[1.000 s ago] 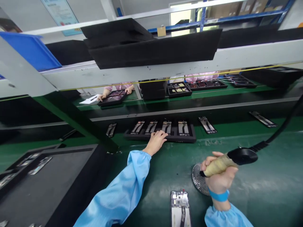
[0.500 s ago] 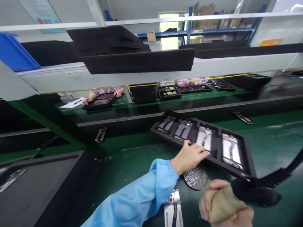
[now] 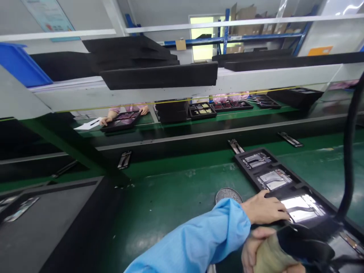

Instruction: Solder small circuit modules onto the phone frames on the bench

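Observation:
My left hand [image 3: 265, 208], in a blue sleeve, lies flat on the near edge of a black foam tray [image 3: 307, 185] that holds several phone frames and rests on the green bench at the right. My right hand [image 3: 253, 250] at the bottom right is closed around the tan-wrapped handle of a black corded tool [image 3: 304, 248], close under the left hand. A round dish of small screws [image 3: 228, 194] sits on the bench just left of the left hand.
A dark conveyor [image 3: 199, 144] runs across the middle with loose phone frames [image 3: 124, 160] on it. Beyond it, other people's hands [image 3: 105, 120] work over black trays [image 3: 202, 111]. A black foam tray [image 3: 51, 223] fills the lower left. Overhead shelf holds black foam [image 3: 159, 76].
My left hand has dragged the black tray from the conveyor's edge toward me and to the right, turning it lengthwise. My right hand with the tool has dropped toward the bottom right.

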The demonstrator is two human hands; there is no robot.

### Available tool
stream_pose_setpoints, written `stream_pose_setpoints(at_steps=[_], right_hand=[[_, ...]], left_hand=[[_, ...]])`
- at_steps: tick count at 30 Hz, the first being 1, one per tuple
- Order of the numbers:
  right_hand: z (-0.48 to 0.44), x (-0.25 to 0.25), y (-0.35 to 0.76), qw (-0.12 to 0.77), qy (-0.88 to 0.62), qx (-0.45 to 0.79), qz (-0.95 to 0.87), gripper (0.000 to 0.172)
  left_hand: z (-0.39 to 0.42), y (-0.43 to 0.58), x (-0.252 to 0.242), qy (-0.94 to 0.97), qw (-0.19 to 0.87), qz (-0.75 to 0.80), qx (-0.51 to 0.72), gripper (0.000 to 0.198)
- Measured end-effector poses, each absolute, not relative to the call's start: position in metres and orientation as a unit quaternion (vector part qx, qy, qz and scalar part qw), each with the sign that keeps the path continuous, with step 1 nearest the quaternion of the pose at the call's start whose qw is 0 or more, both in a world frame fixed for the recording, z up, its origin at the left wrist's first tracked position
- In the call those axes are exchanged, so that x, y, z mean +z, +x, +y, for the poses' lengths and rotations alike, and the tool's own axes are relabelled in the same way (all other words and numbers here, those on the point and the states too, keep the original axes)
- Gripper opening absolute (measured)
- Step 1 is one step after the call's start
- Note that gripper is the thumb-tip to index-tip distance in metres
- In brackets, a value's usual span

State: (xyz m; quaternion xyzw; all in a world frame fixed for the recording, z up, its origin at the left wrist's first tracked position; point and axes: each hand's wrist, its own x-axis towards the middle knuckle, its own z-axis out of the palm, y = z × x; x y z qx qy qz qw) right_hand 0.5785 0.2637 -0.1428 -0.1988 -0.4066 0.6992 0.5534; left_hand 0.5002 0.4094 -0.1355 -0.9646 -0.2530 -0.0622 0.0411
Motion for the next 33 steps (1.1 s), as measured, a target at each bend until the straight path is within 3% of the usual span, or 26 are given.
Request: stream_pose_setpoints(at_steps=[4, 8, 10, 12, 15, 20, 25, 30, 33], right_hand=[[0.283, -0.145, 0.599, 0.505, -0.166, 0.738, -0.416, 0.055], [0.301, -0.134, 0.595, 0.556, -0.223, 0.682, -0.42, 0.045], [0.307, -0.121, 0.579, 0.574, -0.272, 0.655, -0.409, 0.048], [0.312, -0.108, 0.557, 0.576, -0.271, 0.654, -0.408, 0.062], [0.317, -0.097, 0.517, 0.57, -0.273, 0.607, -0.482, 0.063], [0.328, -0.089, 0.455, 0.526, -0.231, 0.61, -0.545, 0.039], [0.343, -0.088, 0.429, 0.549, -0.233, 0.605, -0.527, 0.05], [0.349, -0.102, 0.445, 0.524, -0.239, 0.642, -0.506, 0.047], [0.349, -0.109, 0.453, 0.51, -0.238, 0.647, -0.514, 0.063]], left_hand=[[0.367, 0.441, -0.128, -0.931, -0.048, -0.336, -0.134, 0.034], [0.29, 0.355, -0.12, -0.831, -0.186, -0.486, -0.197, 0.03], [0.252, 0.323, -0.121, -0.767, -0.227, -0.559, -0.219, 0.036], [0.221, 0.306, -0.126, -0.72, -0.252, -0.607, -0.222, 0.055], [0.195, 0.302, -0.141, -0.689, -0.254, -0.645, -0.212, 0.068], [0.201, 0.3, -0.165, -0.676, -0.232, -0.648, -0.265, 0.045], [0.216, 0.286, -0.17, -0.685, -0.236, -0.623, -0.295, 0.047], [0.213, 0.287, -0.169, -0.677, -0.246, -0.626, -0.298, 0.049], [0.212, 0.288, -0.168, -0.678, -0.253, -0.627, -0.288, 0.048]])
